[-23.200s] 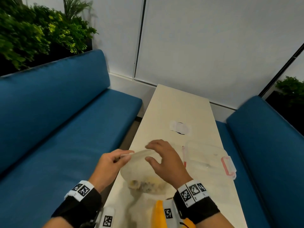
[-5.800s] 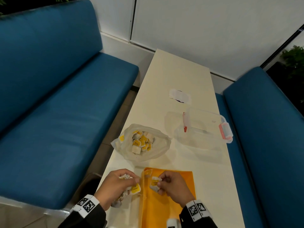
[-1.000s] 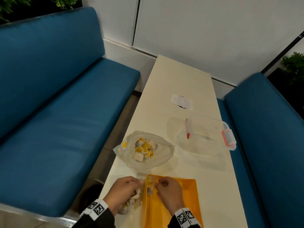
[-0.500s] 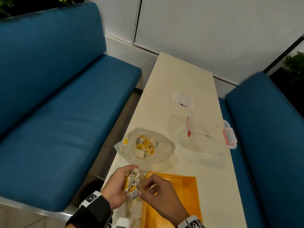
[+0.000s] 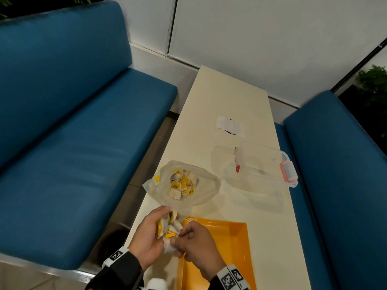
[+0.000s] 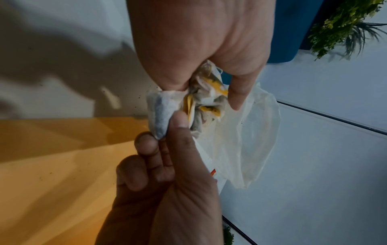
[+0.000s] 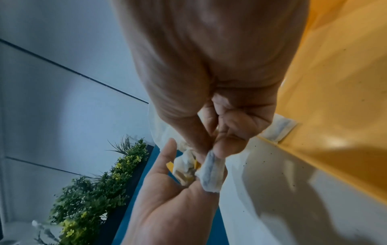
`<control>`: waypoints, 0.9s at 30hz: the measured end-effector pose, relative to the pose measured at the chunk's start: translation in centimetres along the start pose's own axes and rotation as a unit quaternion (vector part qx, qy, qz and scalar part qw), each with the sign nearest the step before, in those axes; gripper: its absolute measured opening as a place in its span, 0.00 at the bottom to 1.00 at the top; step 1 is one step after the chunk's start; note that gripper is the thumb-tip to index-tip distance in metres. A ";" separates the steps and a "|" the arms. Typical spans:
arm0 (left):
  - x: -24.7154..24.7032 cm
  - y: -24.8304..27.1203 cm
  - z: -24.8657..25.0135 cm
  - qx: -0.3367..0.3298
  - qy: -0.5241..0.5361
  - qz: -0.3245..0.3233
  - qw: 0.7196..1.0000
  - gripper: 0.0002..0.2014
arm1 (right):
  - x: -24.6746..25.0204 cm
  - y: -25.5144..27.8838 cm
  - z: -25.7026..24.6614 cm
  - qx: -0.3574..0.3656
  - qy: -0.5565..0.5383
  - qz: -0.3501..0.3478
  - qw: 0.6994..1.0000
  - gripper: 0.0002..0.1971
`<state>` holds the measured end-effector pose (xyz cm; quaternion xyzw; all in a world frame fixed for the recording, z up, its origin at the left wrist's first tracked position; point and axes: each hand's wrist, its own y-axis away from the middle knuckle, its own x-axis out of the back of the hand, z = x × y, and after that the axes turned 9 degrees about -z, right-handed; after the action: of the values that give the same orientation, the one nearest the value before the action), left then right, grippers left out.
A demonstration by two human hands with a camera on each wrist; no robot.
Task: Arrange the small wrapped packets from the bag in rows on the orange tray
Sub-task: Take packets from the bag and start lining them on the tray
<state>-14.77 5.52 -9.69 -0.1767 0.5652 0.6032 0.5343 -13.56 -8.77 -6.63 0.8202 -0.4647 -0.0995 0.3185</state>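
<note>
Two blue sofas (image 5: 69, 130) are standing along both long sides of the narrow cream table (image 5: 228, 105), and a white wall is closing the far end at 12 o'clock. On the table, the orange tray (image 5: 232, 243) is lying at about 5 o'clock from the middle, its near part going out of the head view. A clear plastic box (image 5: 261, 168) with a pink latch is sitting at 2 o'clock from the tray, well apart from it. The open clear bag (image 5: 203, 191) with many small packets inside is lying at 11 o'clock from the tray, near it. The left hand (image 5: 149, 237) is cupping a bunch of wrapped packets (image 5: 169, 226) just beside the tray's left rim; its grip is closed around them. The right hand (image 5: 198, 245) is hanging over the tray's left edge and covering part of it, and its thumb and fingers are pinching one white packet (image 6: 160, 112) at the edge of the bunch. One packet (image 7: 279, 130) is lying at a corner of the tray.
</note>
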 end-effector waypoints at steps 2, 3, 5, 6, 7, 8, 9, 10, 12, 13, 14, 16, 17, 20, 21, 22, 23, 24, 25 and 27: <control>-0.1 0.0 -0.1 -0.022 0.006 0.001 1.000 0.07 | 0.0 0.1 -0.1 -0.010 -0.003 -0.008 1.000 0.13; -0.2 0.0 -0.1 -0.031 0.004 -0.003 1.000 0.05 | 0.0 0.2 -0.2 -0.016 -0.007 -0.013 1.000 0.13; -0.4 0.1 -0.2 -0.036 -0.009 -0.011 0.999 0.05 | 0.1 0.3 -0.4 -0.033 -0.018 -0.023 0.999 0.12; -0.4 0.1 -0.2 -0.035 -0.017 -0.012 0.999 0.08 | 0.1 0.4 -0.4 -0.042 -0.024 -0.030 0.998 0.12; -0.4 0.1 -0.3 -0.035 -0.020 -0.010 0.999 0.11 | 0.2 0.4 -0.4 -0.050 -0.028 -0.039 0.998 0.12; -0.2 0.1 -0.4 -0.036 -0.019 -0.003 0.999 0.15 | 0.1 0.4 -0.4 -0.055 -0.030 -0.048 0.997 0.11; -0.2 0.1 -0.5 -0.037 -0.018 0.004 0.999 0.18 | 0.1 0.4 -0.4 -0.057 -0.032 -0.055 0.996 0.11; -0.1 0.0 -0.5 -0.039 -0.016 0.011 0.999 0.20 | 0.1 0.5 -0.4 -0.058 -0.038 -0.058 0.996 0.10; -0.1 0.0 -0.5 -0.046 -0.014 0.019 0.999 0.22 | 0.1 0.5 -0.3 -0.061 -0.053 -0.056 0.995 0.07; -0.1 0.1 -0.6 -0.048 -0.011 0.020 0.999 0.22 | 0.1 0.5 -0.3 -0.063 -0.058 -0.051 0.995 0.06; -0.2 0.1 -0.6 -0.050 -0.006 0.019 0.999 0.22 | 0.1 0.5 -0.3 -0.063 -0.059 -0.046 0.995 0.07; -0.4 0.2 -0.5 -0.055 0.003 0.018 0.998 0.20 | 0.1 0.4 -0.2 -0.062 -0.056 -0.036 0.996 0.07; -0.5 0.3 -0.4 -0.059 0.006 0.015 0.998 0.19 | 0.1 0.4 -0.3 -0.062 -0.051 -0.032 0.996 0.08; -0.3 0.3 -0.1 -0.071 0.015 0.009 0.997 0.19 | 0.2 0.6 -0.4 -0.063 -0.026 -0.019 0.997 0.08; -0.1 0.3 0.1 -0.076 0.019 0.014 0.997 0.23 | 0.3 0.8 -0.4 -0.063 -0.014 -0.014 0.998 0.08; 0.1 0.3 0.2 -0.083 0.018 0.026 0.996 0.26 | 0.4 0.9 -0.4 -0.060 -0.002 -0.009 0.998 0.08; 0.1 0.4 0.3 -0.089 0.013 0.039 0.995 0.28 | 0.6 1.1 -0.3 -0.055 0.009 -0.004 0.998 0.09; 0.2 0.4 0.4 -0.095 0.007 0.046 0.994 0.29 | 0.8 1.3 -0.2 -0.049 0.019 0.000 0.999 0.09; 0.2 0.4 0.5 -0.098 0.005 0.048 0.994 0.28 | 1.0 1.5 -0.2 -0.043 0.028 0.002 0.999 0.09; 0.0 0.5 0.6 -0.100 0.010 0.045 0.994 0.24 | 1.4 1.8 -0.2 -0.030 0.042 0.000 0.999 0.06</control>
<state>-14.98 6.14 -9.26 -0.2100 0.5150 0.6781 0.4805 -13.91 -10.48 -5.19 0.8137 -0.4482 -0.0784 0.3619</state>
